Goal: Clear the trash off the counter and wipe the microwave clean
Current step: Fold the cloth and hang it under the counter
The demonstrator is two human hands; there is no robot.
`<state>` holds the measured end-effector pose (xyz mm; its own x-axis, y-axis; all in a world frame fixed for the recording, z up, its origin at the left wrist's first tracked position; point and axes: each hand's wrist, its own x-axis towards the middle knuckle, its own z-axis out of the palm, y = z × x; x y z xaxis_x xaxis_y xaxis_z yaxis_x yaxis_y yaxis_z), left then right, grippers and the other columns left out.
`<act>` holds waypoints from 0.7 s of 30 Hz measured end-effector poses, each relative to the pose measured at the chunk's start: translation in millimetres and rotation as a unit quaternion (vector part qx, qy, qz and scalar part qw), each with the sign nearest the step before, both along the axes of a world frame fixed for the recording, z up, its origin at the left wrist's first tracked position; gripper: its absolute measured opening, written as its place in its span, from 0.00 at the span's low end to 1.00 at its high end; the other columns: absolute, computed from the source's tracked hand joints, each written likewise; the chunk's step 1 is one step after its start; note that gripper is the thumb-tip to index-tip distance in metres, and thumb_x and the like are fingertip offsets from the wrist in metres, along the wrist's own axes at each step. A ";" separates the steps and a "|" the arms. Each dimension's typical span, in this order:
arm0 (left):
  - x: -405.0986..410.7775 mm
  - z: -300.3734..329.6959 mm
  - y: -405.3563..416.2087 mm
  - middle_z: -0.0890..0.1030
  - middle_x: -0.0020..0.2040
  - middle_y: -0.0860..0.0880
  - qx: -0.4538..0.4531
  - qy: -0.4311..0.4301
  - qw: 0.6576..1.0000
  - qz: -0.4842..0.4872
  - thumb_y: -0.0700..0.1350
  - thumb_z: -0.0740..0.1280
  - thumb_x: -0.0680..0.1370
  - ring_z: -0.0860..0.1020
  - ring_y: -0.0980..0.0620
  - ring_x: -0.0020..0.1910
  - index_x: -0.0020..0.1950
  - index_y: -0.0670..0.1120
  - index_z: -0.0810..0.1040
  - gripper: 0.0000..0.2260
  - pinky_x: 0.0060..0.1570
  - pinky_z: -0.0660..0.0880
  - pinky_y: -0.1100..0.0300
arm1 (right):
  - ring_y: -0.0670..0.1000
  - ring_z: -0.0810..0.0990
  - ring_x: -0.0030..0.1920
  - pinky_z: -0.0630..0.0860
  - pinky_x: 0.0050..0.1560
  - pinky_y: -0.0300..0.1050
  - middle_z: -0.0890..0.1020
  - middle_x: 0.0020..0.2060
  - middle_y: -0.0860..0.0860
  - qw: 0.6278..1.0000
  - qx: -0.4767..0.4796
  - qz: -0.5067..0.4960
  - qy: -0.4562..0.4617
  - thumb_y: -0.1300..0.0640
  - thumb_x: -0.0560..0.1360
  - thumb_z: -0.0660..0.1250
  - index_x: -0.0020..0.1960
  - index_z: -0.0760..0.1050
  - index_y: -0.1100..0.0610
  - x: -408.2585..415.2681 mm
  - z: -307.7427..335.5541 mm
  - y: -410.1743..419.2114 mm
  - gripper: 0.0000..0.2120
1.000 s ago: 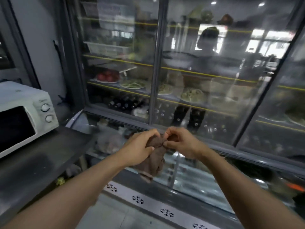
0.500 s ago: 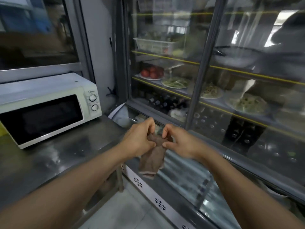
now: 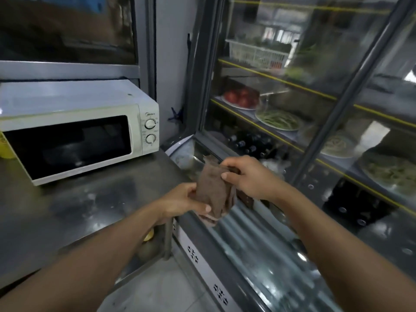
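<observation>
Both hands, left hand [image 3: 186, 202] and right hand [image 3: 245, 176], are gripping a soft, limp brown cloth [image 3: 213, 190] by its edges near the microwave [image 3: 74, 122].

Commercial kitchen or eatery back area. A stainless steel tabletop [image 3: 67, 212] carried a white microwave [image 3: 78, 129] at left. To the right stood a glass-door display fridge [image 3: 337, 122] with yellow-edged shelves holding a plate of tomatoes [image 3: 240, 99], a plate of green beans [image 3: 278, 120], further plates of food, a white basket [image 3: 256, 54] and dark bottles [image 3: 247, 144] below.
</observation>
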<state>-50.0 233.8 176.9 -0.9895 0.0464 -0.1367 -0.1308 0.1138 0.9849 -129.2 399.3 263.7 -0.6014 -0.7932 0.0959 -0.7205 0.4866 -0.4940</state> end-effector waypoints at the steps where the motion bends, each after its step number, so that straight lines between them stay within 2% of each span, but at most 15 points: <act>1: -2.6 -8.8 -3.5 0.81 0.56 0.40 0.012 -0.008 1.000 0.014 0.33 0.71 0.70 0.79 0.44 0.57 0.57 0.39 0.77 0.16 0.61 0.74 0.51 | 0.50 0.75 0.37 0.70 0.41 0.48 0.77 0.35 0.54 1.000 -0.009 0.005 -0.012 0.61 0.77 0.63 0.44 0.76 0.63 -5.2 -1.3 -6.3 0.06; 4: -9.8 -35.1 -16.1 0.83 0.51 0.43 0.085 -0.031 0.994 0.063 0.35 0.73 0.68 0.81 0.47 0.50 0.54 0.40 0.79 0.16 0.55 0.77 0.55 | 0.59 0.78 0.45 0.74 0.49 0.56 0.79 0.42 0.62 0.997 -0.046 -0.009 -0.068 0.62 0.78 0.62 0.46 0.76 0.64 -23.1 -15.9 -22.6 0.07; 6: -11.5 -53.4 -25.2 0.84 0.44 0.44 0.167 -0.045 0.980 0.102 0.36 0.75 0.64 0.82 0.49 0.42 0.51 0.41 0.80 0.16 0.46 0.79 0.59 | 0.60 0.79 0.45 0.76 0.49 0.60 0.79 0.43 0.63 0.993 -0.050 -0.030 -0.099 0.61 0.79 0.61 0.47 0.74 0.65 -36.4 -37.1 -32.4 0.07; 8: -10.3 -72.9 -33.1 0.84 0.42 0.44 0.223 -0.058 0.960 0.159 0.34 0.72 0.67 0.82 0.49 0.38 0.50 0.41 0.80 0.13 0.39 0.79 0.61 | 0.55 0.81 0.39 0.80 0.41 0.55 0.79 0.39 0.58 0.984 -0.058 -0.048 -0.164 0.61 0.79 0.59 0.47 0.73 0.63 -47.3 -65.8 -43.0 0.06; 9: -8.6 -83.1 -36.3 0.84 0.43 0.43 0.239 -0.068 0.950 0.188 0.33 0.70 0.67 0.82 0.48 0.38 0.51 0.41 0.80 0.13 0.39 0.79 0.60 | 0.52 0.81 0.35 0.81 0.36 0.50 0.78 0.36 0.56 0.976 -0.064 -0.055 -0.200 0.62 0.79 0.59 0.45 0.73 0.61 -52.1 -82.3 -49.0 0.06; 11: -4.1 -102.3 -41.4 0.84 0.46 0.41 0.246 -0.091 0.935 0.238 0.33 0.68 0.69 0.81 0.45 0.42 0.54 0.39 0.80 0.14 0.48 0.78 0.54 | 0.45 0.79 0.29 0.80 0.30 0.42 0.76 0.33 0.53 0.963 -0.071 -0.066 -0.251 0.64 0.79 0.60 0.41 0.72 0.57 -60.9 -117.4 -62.7 0.09; 12: -0.7 -112.5 -43.4 0.83 0.45 0.40 0.245 -0.098 0.930 0.258 0.32 0.67 0.71 0.81 0.45 0.41 0.53 0.39 0.80 0.12 0.48 0.77 0.54 | 0.42 0.77 0.27 0.79 0.28 0.40 0.75 0.32 0.53 0.956 -0.073 -0.066 -0.276 0.65 0.79 0.60 0.39 0.71 0.56 -65.2 -135.5 -69.3 0.10; 14: 6.5 -131.3 -48.2 0.81 0.35 0.42 0.225 -0.119 0.917 0.309 0.32 0.65 0.74 0.79 0.50 0.31 0.43 0.42 0.81 0.08 0.36 0.75 0.60 | 0.40 0.76 0.25 0.77 0.25 0.37 0.75 0.32 0.53 0.945 -0.065 -0.058 -0.316 0.66 0.78 0.61 0.39 0.71 0.57 -73.0 -171.5 -81.6 0.10; 15: 10.2 -140.9 -50.7 0.79 0.34 0.43 0.213 -0.136 0.905 0.342 0.34 0.65 0.74 0.77 0.51 0.30 0.42 0.42 0.80 0.06 0.34 0.74 0.60 | 0.41 0.76 0.26 0.77 0.25 0.37 0.76 0.31 0.52 0.941 -0.058 -0.052 -0.329 0.66 0.77 0.62 0.39 0.72 0.57 -76.5 -189.3 -87.0 0.09; 16: 14.1 -150.5 -51.7 0.78 0.37 0.43 0.206 -0.152 0.891 0.375 0.35 0.66 0.74 0.77 0.49 0.34 0.46 0.41 0.78 0.04 0.38 0.76 0.57 | 0.42 0.76 0.26 0.77 0.26 0.37 0.77 0.30 0.50 0.937 -0.051 -0.049 -0.341 0.66 0.77 0.64 0.39 0.72 0.57 -79.5 -207.6 -91.3 0.09; 18: 22.1 -171.8 -51.0 0.79 0.46 0.41 0.196 -0.187 0.857 0.438 0.35 0.69 0.73 0.78 0.45 0.44 0.54 0.42 0.76 0.11 0.46 0.78 0.50 | 0.42 0.76 0.26 0.76 0.26 0.36 0.78 0.29 0.46 0.933 -0.029 -0.043 -0.355 0.66 0.75 0.66 0.39 0.73 0.54 -82.3 -242.3 -97.4 0.10; 21: 27.7 -202.5 -44.5 0.79 0.49 0.43 0.205 -0.220 0.814 0.497 0.36 0.70 0.73 0.79 0.46 0.45 0.57 0.44 0.74 0.14 0.36 0.80 0.57 | 0.41 0.79 0.27 0.75 0.25 0.35 0.79 0.33 0.48 0.927 0.006 -0.023 -0.374 0.65 0.74 0.67 0.40 0.73 0.53 -82.7 -293.1 -103.2 0.09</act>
